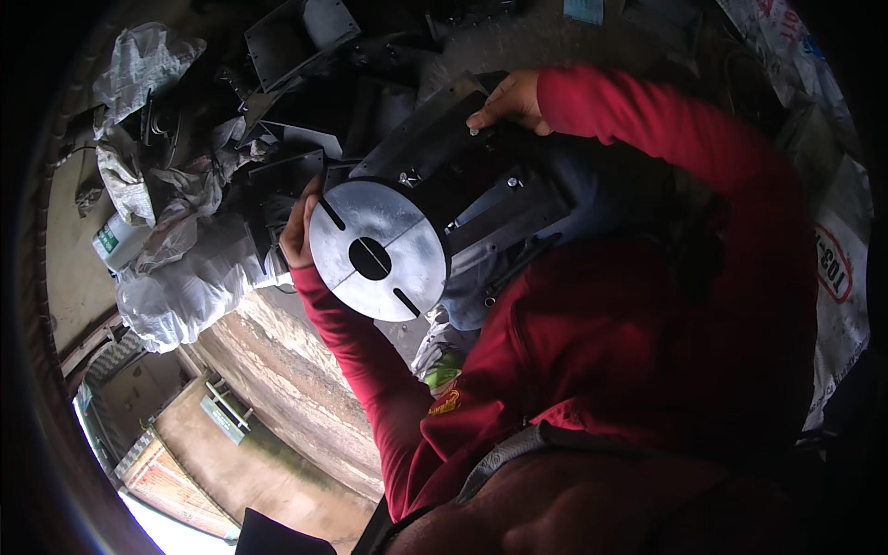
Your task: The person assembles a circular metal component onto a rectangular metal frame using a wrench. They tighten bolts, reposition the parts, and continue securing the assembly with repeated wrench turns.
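Note:
A round silver metal disc (407,236) with a centre hole and two dark slots faces me. It appears joined to a dark metal bracket (444,116) stretching up and right over my lap. My left hand (301,227) is wrapped round the disc's left side, its fingers partly hidden. Thumb and fingers of my right hand (515,100) are closed at a small bolt (474,131) on the bracket's upper end. Another bolt (513,182) shows lower on the bracket, and more hardware (407,178) sits near the disc's top edge.
Dark metal plates and brackets (301,42) are heaped beyond the bracket. Crumpled clear plastic bags (190,287) and a white container (120,242) lie at left. A printed white sack (844,268) stands at right. A worn wall (287,370) runs along the lower left.

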The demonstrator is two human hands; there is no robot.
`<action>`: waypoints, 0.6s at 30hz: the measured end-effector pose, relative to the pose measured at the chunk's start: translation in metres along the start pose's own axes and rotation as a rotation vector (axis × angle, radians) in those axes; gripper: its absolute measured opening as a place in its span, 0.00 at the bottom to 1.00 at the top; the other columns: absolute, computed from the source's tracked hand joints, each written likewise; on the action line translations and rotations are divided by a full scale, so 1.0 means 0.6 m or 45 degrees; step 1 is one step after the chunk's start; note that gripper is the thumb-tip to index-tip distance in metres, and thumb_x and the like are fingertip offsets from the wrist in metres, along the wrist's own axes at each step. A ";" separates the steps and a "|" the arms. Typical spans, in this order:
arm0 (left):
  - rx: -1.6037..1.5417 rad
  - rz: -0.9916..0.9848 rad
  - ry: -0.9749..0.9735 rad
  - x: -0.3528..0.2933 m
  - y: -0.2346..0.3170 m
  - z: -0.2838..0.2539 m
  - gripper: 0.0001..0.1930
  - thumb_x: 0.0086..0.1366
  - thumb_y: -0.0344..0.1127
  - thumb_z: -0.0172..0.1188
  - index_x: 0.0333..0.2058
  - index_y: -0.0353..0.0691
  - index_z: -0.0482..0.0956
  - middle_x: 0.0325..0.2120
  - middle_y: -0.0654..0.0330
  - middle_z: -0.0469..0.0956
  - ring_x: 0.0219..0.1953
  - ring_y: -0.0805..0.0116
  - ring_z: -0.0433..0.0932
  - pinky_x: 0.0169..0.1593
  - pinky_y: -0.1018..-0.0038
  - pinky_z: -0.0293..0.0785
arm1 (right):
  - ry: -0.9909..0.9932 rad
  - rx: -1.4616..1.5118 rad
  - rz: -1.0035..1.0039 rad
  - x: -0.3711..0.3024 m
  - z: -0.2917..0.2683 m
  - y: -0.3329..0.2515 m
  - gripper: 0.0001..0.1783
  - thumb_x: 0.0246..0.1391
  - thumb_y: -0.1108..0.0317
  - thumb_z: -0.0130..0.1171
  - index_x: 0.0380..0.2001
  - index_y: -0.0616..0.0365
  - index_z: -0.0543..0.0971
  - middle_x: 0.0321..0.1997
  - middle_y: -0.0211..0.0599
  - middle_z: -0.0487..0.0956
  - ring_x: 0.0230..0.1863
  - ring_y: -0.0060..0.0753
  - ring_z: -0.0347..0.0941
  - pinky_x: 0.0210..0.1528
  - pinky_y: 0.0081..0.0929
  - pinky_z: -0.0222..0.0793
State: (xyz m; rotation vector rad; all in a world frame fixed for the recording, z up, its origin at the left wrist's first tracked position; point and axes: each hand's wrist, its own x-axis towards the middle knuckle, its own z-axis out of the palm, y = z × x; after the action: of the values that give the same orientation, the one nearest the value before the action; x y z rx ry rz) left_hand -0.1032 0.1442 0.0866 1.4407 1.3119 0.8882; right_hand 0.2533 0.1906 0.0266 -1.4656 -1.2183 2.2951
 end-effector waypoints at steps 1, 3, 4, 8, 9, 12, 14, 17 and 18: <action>0.136 0.023 -0.088 0.027 0.001 0.014 0.18 0.70 0.40 0.49 0.49 0.31 0.76 0.33 0.54 0.81 0.36 0.70 0.78 0.41 0.75 0.73 | -0.021 -0.036 0.034 0.002 0.000 0.001 0.20 0.43 0.50 0.71 0.32 0.53 0.81 0.14 0.25 0.66 0.12 0.20 0.59 0.15 0.21 0.50; 0.387 0.078 -0.308 0.077 -0.002 0.062 0.17 0.69 0.39 0.52 0.47 0.32 0.77 0.30 0.55 0.81 0.33 0.71 0.78 0.40 0.77 0.73 | 0.022 0.110 0.028 -0.001 0.006 0.010 0.19 0.47 0.48 0.67 0.31 0.52 0.83 0.10 0.18 0.63 0.09 0.13 0.48 0.13 0.21 0.40; 0.280 0.040 -0.424 0.085 0.003 0.084 0.15 0.67 0.38 0.55 0.46 0.32 0.78 0.30 0.55 0.80 0.33 0.71 0.78 0.40 0.76 0.72 | 0.038 0.132 0.045 0.000 0.007 0.010 0.19 0.47 0.48 0.67 0.31 0.53 0.83 0.11 0.18 0.64 0.09 0.13 0.49 0.14 0.21 0.41; 0.179 0.403 -0.881 0.124 -0.027 0.122 0.15 0.60 0.35 0.63 0.43 0.32 0.79 0.35 0.52 0.80 0.39 0.63 0.79 0.43 0.73 0.72 | 0.127 0.138 0.070 0.001 0.011 0.015 0.19 0.45 0.50 0.69 0.31 0.54 0.83 0.11 0.19 0.64 0.11 0.12 0.50 0.15 0.19 0.43; 0.136 0.360 -0.845 0.118 -0.025 0.128 0.15 0.59 0.35 0.64 0.43 0.32 0.79 0.36 0.52 0.80 0.39 0.62 0.79 0.44 0.72 0.73 | 0.132 0.126 0.088 -0.002 0.011 0.013 0.18 0.45 0.51 0.69 0.31 0.54 0.83 0.11 0.19 0.64 0.11 0.12 0.50 0.15 0.19 0.43; 0.170 0.373 -0.862 0.117 -0.033 0.129 0.16 0.57 0.34 0.66 0.42 0.32 0.79 0.36 0.52 0.80 0.40 0.61 0.79 0.45 0.70 0.73 | 0.086 0.104 0.130 -0.005 0.008 0.010 0.16 0.47 0.54 0.68 0.32 0.56 0.82 0.11 0.18 0.64 0.12 0.12 0.50 0.16 0.18 0.43; 0.213 0.418 -0.913 0.131 -0.023 0.135 0.17 0.56 0.33 0.67 0.42 0.32 0.79 0.35 0.52 0.80 0.38 0.60 0.80 0.43 0.71 0.74 | -0.042 0.241 0.168 -0.003 -0.007 0.019 0.17 0.48 0.55 0.68 0.34 0.56 0.82 0.11 0.18 0.64 0.12 0.11 0.50 0.16 0.17 0.43; 0.170 0.292 -0.970 0.145 -0.010 0.134 0.17 0.56 0.31 0.67 0.44 0.32 0.78 0.36 0.54 0.80 0.35 0.66 0.79 0.38 0.75 0.74 | -0.134 0.248 0.122 -0.001 -0.011 0.013 0.17 0.50 0.55 0.67 0.37 0.57 0.81 0.11 0.17 0.63 0.12 0.10 0.50 0.16 0.15 0.43; 0.136 0.222 -0.994 0.150 -0.005 0.133 0.17 0.56 0.30 0.66 0.45 0.32 0.77 0.36 0.54 0.80 0.34 0.68 0.79 0.36 0.77 0.73 | -0.141 0.223 0.088 -0.003 -0.011 0.010 0.18 0.50 0.56 0.66 0.38 0.57 0.81 0.11 0.16 0.63 0.11 0.09 0.50 0.16 0.15 0.43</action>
State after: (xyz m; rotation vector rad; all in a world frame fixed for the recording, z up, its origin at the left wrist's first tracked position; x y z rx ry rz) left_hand -0.0144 0.2184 0.0541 1.7543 0.6564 0.2878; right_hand 0.2610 0.1894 0.0224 -1.3571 -0.9770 2.4867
